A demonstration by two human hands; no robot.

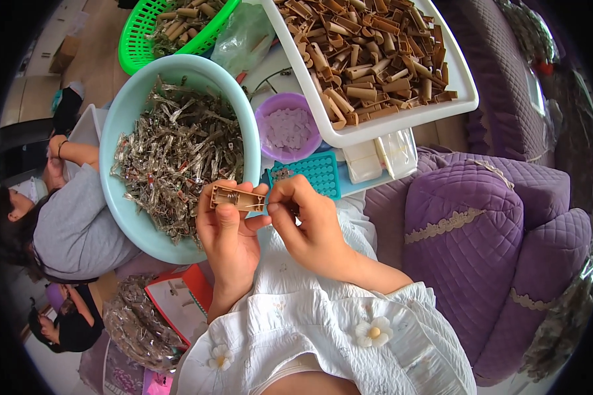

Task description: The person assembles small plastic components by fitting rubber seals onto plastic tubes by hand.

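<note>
My left hand (229, 240) grips a brown plastic half-shell (238, 198) between thumb and fingers, its hollow side up. Inside the shell lies a coiled metal spring, and thin pale wires show at its right end. Close beside that end, my right hand (310, 220) is closed in a pinch; what its fingertips hold is mostly hidden. Just beyond my hands sits a teal tray with round wells (319, 172), with a small heap of metal bits (283, 174) at its left side. Behind it stands a purple bowl (265, 125) of white pieces.
Left is a pale-green basin (114, 191) of clear-wrapped wire bundles. A white tray (375, 134) of brown shells stands far right, a green basket (133, 49) far left. Clear bags (382, 158) lie under the tray. Purple quilted seating (464, 210) is right; two people sit left.
</note>
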